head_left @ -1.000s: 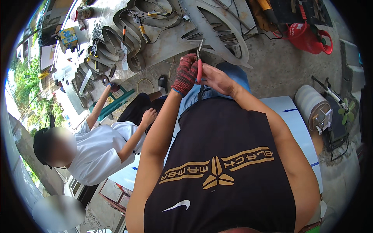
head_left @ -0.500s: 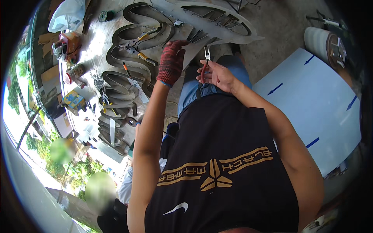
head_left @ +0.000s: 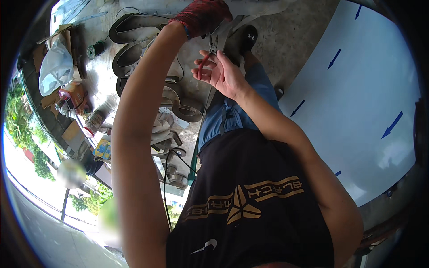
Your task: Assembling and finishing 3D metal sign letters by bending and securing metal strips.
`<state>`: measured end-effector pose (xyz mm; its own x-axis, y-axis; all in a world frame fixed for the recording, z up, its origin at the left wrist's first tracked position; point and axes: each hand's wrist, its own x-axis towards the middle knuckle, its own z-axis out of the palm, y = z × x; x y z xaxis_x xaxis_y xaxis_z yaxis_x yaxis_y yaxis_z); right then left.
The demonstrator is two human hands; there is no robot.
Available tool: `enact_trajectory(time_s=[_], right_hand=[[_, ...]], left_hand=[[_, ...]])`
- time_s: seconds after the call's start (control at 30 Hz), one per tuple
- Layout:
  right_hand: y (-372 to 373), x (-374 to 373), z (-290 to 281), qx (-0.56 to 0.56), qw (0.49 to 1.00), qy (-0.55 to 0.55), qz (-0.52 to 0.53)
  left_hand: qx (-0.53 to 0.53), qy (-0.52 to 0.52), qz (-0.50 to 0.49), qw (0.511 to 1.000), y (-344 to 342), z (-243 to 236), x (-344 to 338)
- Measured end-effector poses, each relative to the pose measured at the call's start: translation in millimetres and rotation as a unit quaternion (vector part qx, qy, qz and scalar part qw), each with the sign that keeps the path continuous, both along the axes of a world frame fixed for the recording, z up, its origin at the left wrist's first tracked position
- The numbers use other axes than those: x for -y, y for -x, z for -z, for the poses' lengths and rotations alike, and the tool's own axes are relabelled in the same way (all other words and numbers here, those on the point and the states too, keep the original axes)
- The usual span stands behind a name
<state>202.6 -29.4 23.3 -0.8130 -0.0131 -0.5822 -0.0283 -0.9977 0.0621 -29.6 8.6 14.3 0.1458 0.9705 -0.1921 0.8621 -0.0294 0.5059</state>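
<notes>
My left hand (head_left: 203,17), in a red and black knitted glove, reaches to the far edge of the view. Its fingers are bent over beside a grey flat piece (head_left: 257,10); what they grip is hidden. Nearer and a little to the right, my bare right hand (head_left: 225,76) loosely holds pliers (head_left: 202,67) by their red handles, palm turned up. The jaws point away from me, just below the glove. To the left, curved grey metal strips (head_left: 185,109) stand on edge on the worktable, partly covered by my left forearm.
A large pale blue sheet (head_left: 357,89) with dark blue arrows spreads out on the right. A green wire spool (head_left: 94,50), a clear plastic bag (head_left: 56,71), a jar (head_left: 94,123) and a yellow and blue box (head_left: 103,149) stand at left. A black cable (head_left: 166,187) hangs near my left arm.
My left hand has moved farther away, toward the upper edge. The right hand with the pliers has shifted left and slightly up. The whole view has also swung, and more blue sheet shows.
</notes>
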Motion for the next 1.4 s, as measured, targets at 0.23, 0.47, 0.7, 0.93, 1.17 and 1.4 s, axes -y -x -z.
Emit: enact_trajectory(time_s=[0.23,0.47,0.7,0.93,1.17,1.4], right_hand=[[10,17,17,0.01,0.996,0.006,0.085],[18,31,17,0.01,0.992,-0.008,0.127],[22,34,19,0.011,0.99,-0.011,0.144],[34,40,14,0.039,0.984,0.006,0.173],[38,40,13,0.057,0.978,0.031,0.198],[37,34,1,0.083,0.98,0.029,0.181]], left_hand=[[-0.113,0.005,0.139,0.984,-11,-1,-23],[0.034,-0.073,0.089,0.993,1,17,-14],[0.07,0.096,-0.026,0.993,-14,-2,-21],[0.232,0.203,-0.145,0.94,-8,2,-16],[0.155,0.111,-0.063,0.98,-7,0,-15],[0.179,0.018,-0.043,0.983,-2,-5,-9]])
